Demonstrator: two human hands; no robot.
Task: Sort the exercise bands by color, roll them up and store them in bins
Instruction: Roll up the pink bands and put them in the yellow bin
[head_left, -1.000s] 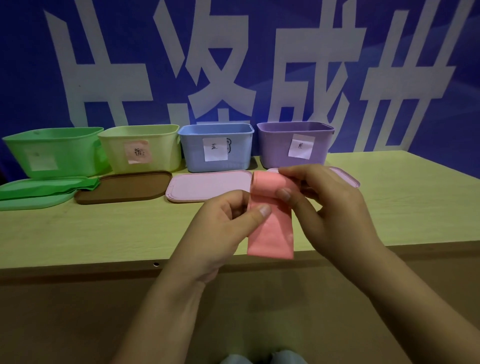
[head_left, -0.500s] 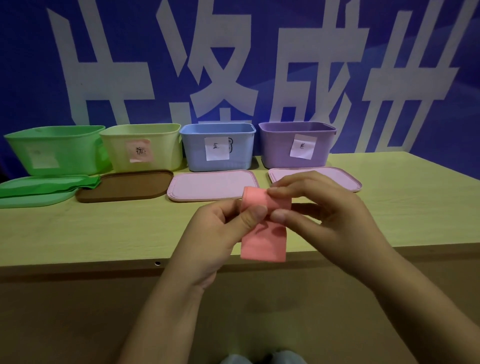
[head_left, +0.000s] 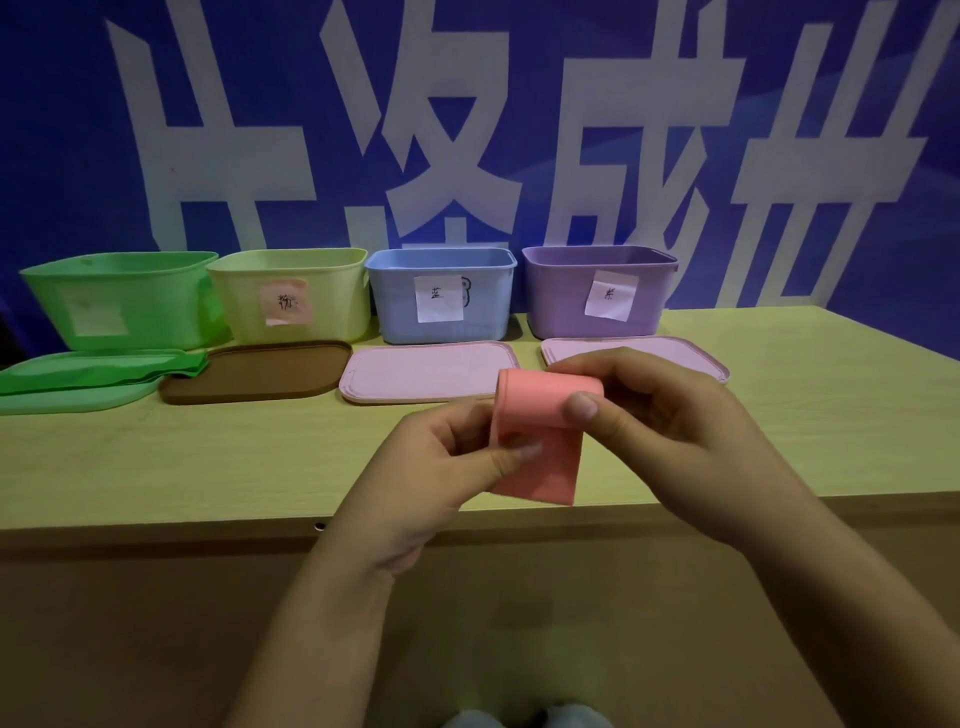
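Note:
A pink exercise band (head_left: 540, 457) is partly rolled, held in the air above the table's front edge. My left hand (head_left: 441, 467) pinches its left side with thumb and fingers. My right hand (head_left: 660, 415) grips the rolled top, thumb pressing on the front. A short tail of the band hangs down loose. At the back stand a green bin (head_left: 124, 301), a yellow bin with a pink label (head_left: 291, 296), a blue bin (head_left: 441, 296) and a purple bin (head_left: 597, 291). A green band (head_left: 104, 371) lies on the green lid at the left.
Lids lie before the bins: a green lid (head_left: 67, 400), a brown lid (head_left: 260, 371) and two pink lids (head_left: 426, 374) (head_left: 691, 353). The wooden table (head_left: 208, 457) ends close to me, with a blue banner wall behind.
Both hands have turned the roll further, so the hanging tail of the pink band is shorter. The hands sit slightly lower and nearer the table edge.

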